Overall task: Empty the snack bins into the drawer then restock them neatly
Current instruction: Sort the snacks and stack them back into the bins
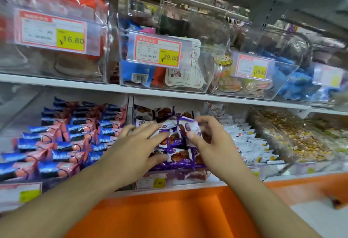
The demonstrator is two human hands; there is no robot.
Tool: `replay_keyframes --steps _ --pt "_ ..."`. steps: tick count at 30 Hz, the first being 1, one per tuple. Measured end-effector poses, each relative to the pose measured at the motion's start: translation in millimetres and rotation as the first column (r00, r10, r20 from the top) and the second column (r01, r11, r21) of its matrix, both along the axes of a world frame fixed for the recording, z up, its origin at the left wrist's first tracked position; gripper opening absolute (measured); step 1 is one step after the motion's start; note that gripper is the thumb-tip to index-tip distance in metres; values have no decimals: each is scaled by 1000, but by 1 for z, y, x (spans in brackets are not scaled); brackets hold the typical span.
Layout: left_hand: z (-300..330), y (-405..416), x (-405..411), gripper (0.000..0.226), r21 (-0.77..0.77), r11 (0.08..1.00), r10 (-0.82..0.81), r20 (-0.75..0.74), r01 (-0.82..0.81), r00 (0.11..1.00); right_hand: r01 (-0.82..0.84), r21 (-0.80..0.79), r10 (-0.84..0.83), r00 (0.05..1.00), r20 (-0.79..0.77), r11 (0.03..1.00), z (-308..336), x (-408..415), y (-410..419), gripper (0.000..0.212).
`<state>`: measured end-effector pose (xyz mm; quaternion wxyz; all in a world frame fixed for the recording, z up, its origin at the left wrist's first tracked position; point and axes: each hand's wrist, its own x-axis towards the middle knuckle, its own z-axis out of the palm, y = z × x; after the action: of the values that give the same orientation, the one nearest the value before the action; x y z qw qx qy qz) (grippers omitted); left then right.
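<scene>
Above the orange drawer front (169,213), the left hand (135,149) presses spread, straight fingers on purple-wrapped snack packets (178,157) in the middle bin (169,179), the right hand (211,139) pinches one purple packet (189,127) above them, blue-and-pink packets (62,139) lie left, white packets (246,143) right, and upper price tags read 16.80 (70,40) and 29.80 (169,58).

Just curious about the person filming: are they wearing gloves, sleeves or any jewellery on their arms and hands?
No. Both the left hand and the right hand are bare, with no gloves, rings or watch visible. Both forearms are uncovered to the picture's edge; no sleeve shows.
</scene>
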<state>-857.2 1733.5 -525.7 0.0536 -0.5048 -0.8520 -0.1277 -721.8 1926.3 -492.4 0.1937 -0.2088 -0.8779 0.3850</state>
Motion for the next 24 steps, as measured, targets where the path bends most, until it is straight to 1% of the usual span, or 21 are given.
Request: replay_keyframes --steps 2,4,6,8,10,12,13,15,16,18,20,21,22,23,24 --pt "-4 -2 3 83 -38 999 15 -9 -15 1000 -11 -190 9 1000 -16 982 0 4 -2 11" --pt "-2 -6 6 90 -45 999 28 11 -27 1000 -54 -318 40 998 -49 946 0 7 -4 2" --pt "8 -11 9 92 -9 999 39 63 -38 997 -106 -430 68 992 -103 897 2 7 -7 15" --pt "22 -14 16 88 112 993 22 147 -38 989 -136 -497 87 989 -121 857 5 8 -11 22" --pt "35 -18 24 75 276 958 -20 317 -72 948 -160 -481 129 987 -97 862 7 8 -16 19" --pt "45 -22 32 55 392 905 -58 499 -166 865 -192 -449 173 981 -84 873 8 7 -23 16" --pt "49 -24 35 44 416 882 -63 567 -220 821 -211 -434 191 978 -88 876 8 7 -28 13" --pt "53 -29 39 32 446 841 -54 633 -307 772 -246 -379 223 969 -104 892 13 6 -41 10" --pt "54 -31 39 28 461 814 -40 652 -354 757 -257 -325 237 966 -99 910 15 7 -48 15" --pt "53 -33 36 25 480 753 -10 693 -451 721 -255 -139 250 967 -59 957 16 6 -58 32" --pt "48 -32 33 24 490 722 -10 713 -489 701 -214 131 221 974 -47 968 13 3 -62 41" --pt "46 -32 32 22 491 726 -5 703 -481 711 -197 241 215 975 -52 950 11 -1 -63 42" --pt "42 -34 30 22 485 748 20 665 -452 747 -182 311 209 976 -54 933 9 -6 -63 42" --pt "39 -37 27 28 467 792 61 581 -393 812 -161 351 190 981 -49 923 7 -13 -60 43" --pt "34 -42 22 38 423 852 93 457 -308 885 -133 371 159 986 -40 919 5 -22 -54 43"
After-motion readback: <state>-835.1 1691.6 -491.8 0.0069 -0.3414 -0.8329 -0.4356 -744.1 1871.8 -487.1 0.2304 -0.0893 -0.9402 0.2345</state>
